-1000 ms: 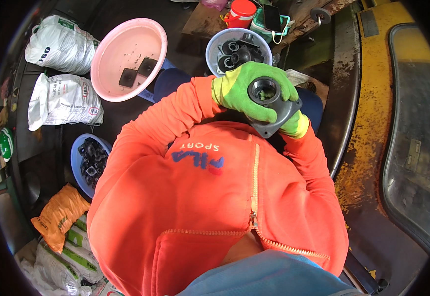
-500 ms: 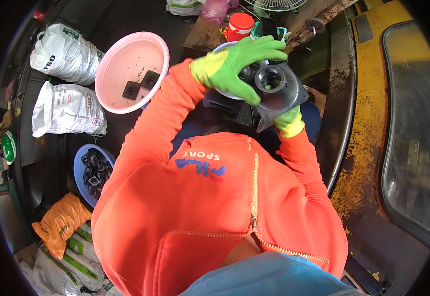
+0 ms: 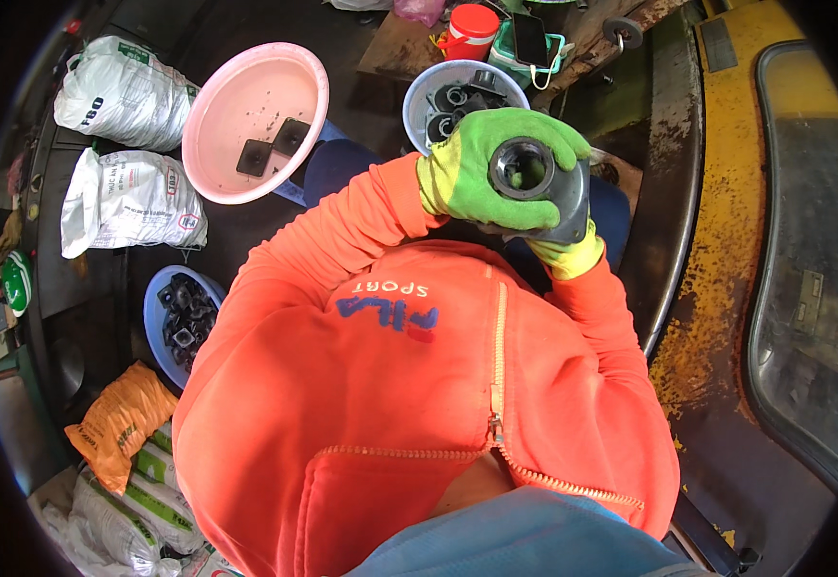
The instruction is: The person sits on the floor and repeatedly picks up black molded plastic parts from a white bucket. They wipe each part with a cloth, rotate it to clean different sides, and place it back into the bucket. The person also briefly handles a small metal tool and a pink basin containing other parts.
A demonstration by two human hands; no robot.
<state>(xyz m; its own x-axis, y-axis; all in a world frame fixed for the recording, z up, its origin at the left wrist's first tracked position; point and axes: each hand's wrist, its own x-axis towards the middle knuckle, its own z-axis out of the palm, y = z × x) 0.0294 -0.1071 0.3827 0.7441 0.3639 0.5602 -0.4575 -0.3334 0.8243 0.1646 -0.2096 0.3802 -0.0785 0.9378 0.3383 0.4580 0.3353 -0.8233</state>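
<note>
Left hand, green-gloved, wraps grey metal housing; right hand apparently underneath.

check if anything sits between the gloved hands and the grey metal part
Nothing does. The left hand in its green glove wraps directly over the grey metal part, fingers around its round bore, and the right hand supports it from beneath, mostly hidden. Both touch it with no visible gap.

Grimy workshop: basins of metal parts, sacks, rusty yellow machine.
</note>
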